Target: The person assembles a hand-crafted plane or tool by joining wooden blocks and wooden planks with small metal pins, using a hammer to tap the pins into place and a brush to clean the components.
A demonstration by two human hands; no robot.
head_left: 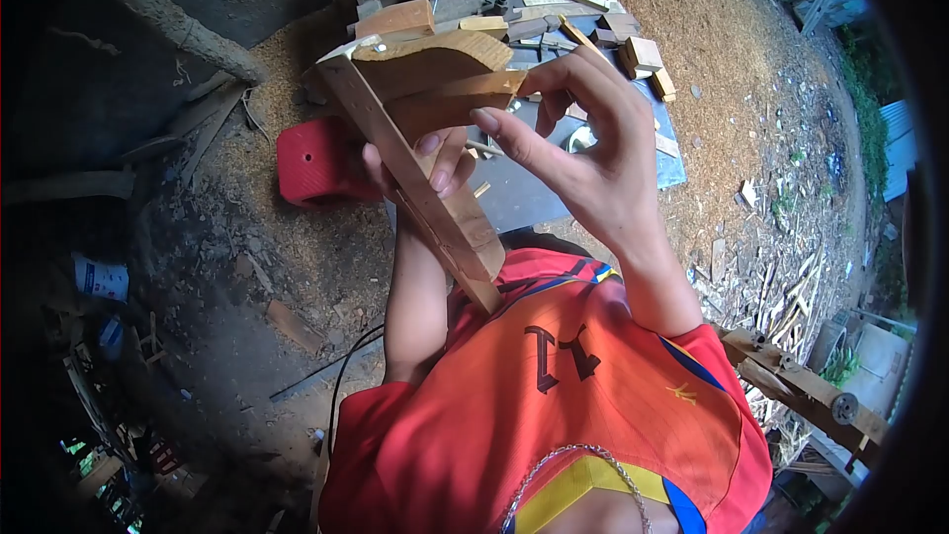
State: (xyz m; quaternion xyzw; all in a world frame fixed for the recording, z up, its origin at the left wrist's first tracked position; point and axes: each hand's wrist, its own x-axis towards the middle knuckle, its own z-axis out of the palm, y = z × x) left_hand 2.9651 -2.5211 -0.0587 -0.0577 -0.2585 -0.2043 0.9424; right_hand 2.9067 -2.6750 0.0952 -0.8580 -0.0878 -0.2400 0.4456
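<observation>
A brown wooden assembly is raised in front of my chest: a long straight bar (415,163) with curved wooden pieces (435,57) standing out from its upper end. My left hand (445,163) is wrapped around the bar from behind, several fingertips showing at its edge. My right hand (598,143) curls at the free end of the lower curved piece (460,104), thumb under its edge and index finger at its tip. The other right fingers are bent behind. A small whitish bit (381,46) sits at the joint by the bar's top.
A low table (623,163) ahead carries several wooden blocks (641,57), strips and offcuts. Beside it on the left stands a red plastic stool (314,163). Sawdust (712,49) and wood scraps cover the ground. A tree-trunk post (173,20) leans at upper left; a white bucket (101,279) lies far left.
</observation>
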